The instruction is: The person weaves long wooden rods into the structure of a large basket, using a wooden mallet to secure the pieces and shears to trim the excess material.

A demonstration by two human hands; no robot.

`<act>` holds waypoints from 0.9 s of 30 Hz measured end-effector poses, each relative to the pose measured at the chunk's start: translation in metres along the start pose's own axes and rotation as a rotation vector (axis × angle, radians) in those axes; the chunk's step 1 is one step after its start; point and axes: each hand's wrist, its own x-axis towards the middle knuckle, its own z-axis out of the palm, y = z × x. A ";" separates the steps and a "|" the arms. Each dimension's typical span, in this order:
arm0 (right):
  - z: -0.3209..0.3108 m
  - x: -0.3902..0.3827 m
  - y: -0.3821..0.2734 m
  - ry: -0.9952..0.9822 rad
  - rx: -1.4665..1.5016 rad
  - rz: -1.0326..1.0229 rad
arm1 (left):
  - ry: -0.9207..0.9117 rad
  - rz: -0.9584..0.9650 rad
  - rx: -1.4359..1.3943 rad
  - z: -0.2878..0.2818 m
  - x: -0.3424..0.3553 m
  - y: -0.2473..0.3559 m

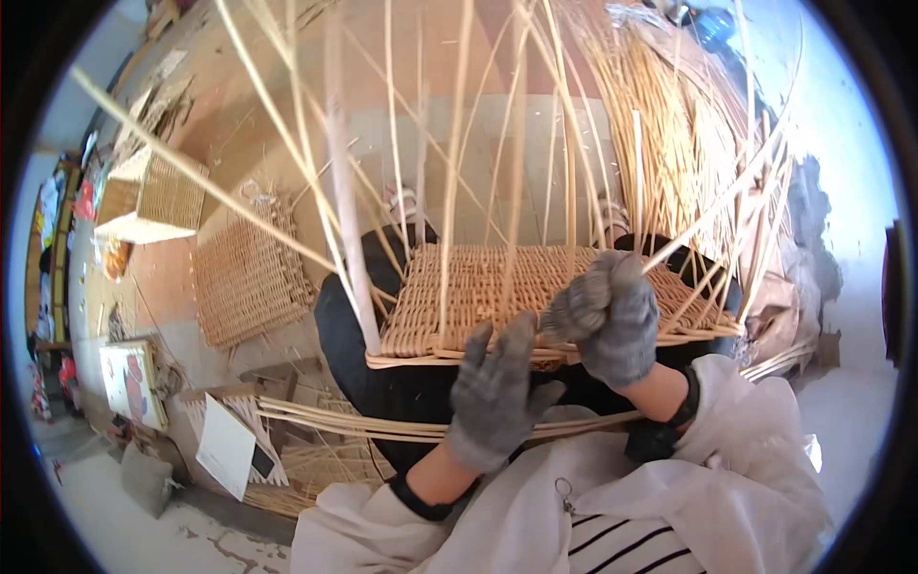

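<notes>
Wickerwork fills your lap: a half-built basket [497,287] with a flat woven base lies on your dark-clothed knees, its loose pale stakes [449,143] rising and fanning out toward the top of the view. Nothing lies inside it.

Your right hand [612,316], in a grey knit glove, sits at the near edge of the base, its grip curled closed around one slanting stake that runs up to the right. Your left hand [497,392], gloved the same, hovers just before the basket's near rim with fingers spread wide, its grip holding nothing. A bundle of long bent rods [382,421] crosses under your left wrist.

To your left, on the floor [124,517], a flat woven panel [249,277] leans near a finished square basket [153,196]; what it contains cannot be seen. A large sheaf of cane [660,115] stands against the wall at upper right. The floor is pale and cracked near the lower edge.

Lower left, a white rectangular card [225,445] stands tilted beside the rods, and a flat package with a coloured picture [129,383] leans just beyond it.
</notes>
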 end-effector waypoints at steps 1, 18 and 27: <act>0.016 -0.011 -0.014 0.042 -0.058 0.080 | 0.051 0.066 0.053 0.013 -0.006 -0.007; -0.061 -0.056 -0.013 0.412 -0.011 -0.255 | -0.566 -0.307 0.053 -0.009 0.108 0.026; -0.062 -0.052 -0.019 0.445 0.083 -0.133 | -0.500 -0.635 -0.952 -0.001 0.078 -0.032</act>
